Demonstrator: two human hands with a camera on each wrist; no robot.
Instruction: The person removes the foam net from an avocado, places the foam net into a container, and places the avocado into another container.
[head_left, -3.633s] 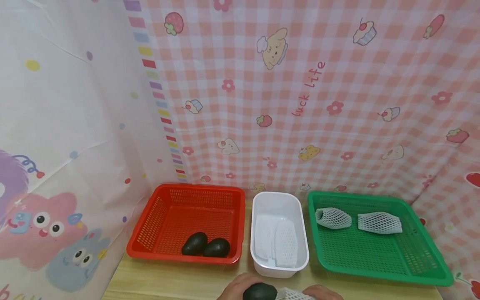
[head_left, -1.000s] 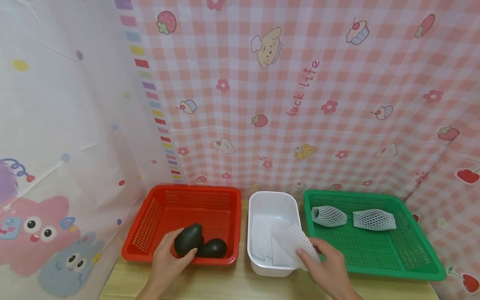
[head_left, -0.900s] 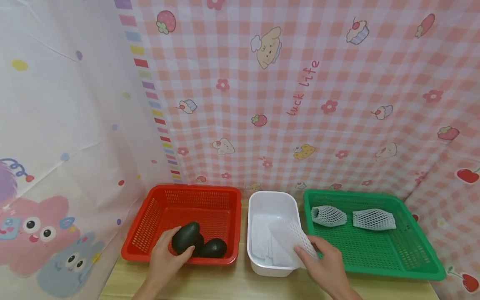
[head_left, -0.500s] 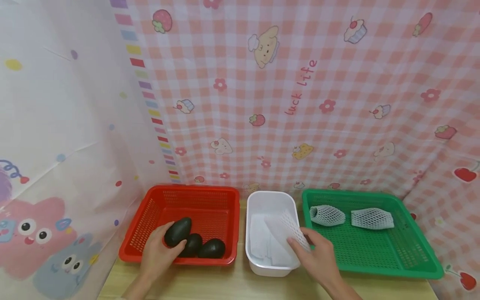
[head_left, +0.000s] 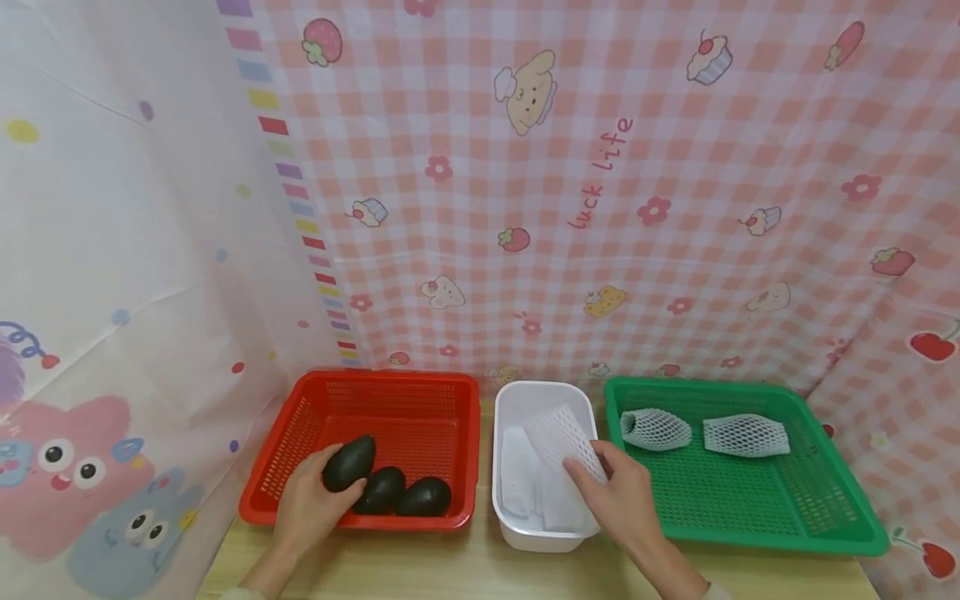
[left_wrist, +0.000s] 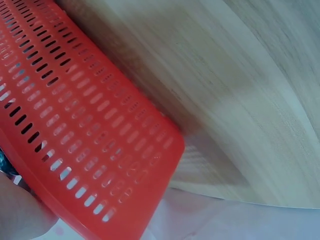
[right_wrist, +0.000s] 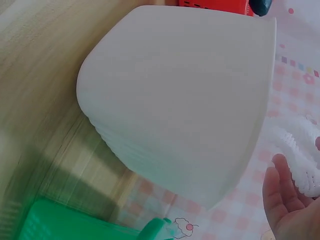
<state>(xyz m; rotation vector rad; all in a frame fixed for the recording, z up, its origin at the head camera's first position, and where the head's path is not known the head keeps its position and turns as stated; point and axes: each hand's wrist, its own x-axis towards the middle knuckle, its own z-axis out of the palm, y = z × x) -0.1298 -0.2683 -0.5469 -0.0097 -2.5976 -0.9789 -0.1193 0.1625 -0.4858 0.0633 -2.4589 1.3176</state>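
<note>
My left hand (head_left: 306, 506) grips a dark green avocado (head_left: 349, 463) by its sides, over the near left part of the red basket (head_left: 423, 382). Two more avocados, a middle one (head_left: 381, 490) and a right one (head_left: 424, 497), lie just right of it inside. Over the white bin (head_left: 546, 543), my right hand (head_left: 621, 490) pinches a white foam net sleeve (head_left: 558, 429) between thumb and fingers. Other white net sleeves (head_left: 517, 475) lie in the bin, partly hidden. In the right wrist view, the held foam net (right_wrist: 302, 150) shows only partly, beside the fingers.
The green basket (head_left: 750, 533) at the right holds two things in white foam nets, a left one (head_left: 658, 429) and a right one (head_left: 746, 436); their contents cannot be told. All containers stand on a wooden table (head_left: 435, 567) before a checked cloth (head_left: 480, 208).
Both hands have come up from the near edge, where they held an avocado and a net. The left hand has shifted left with its avocado; the right has moved the net up and left.
</note>
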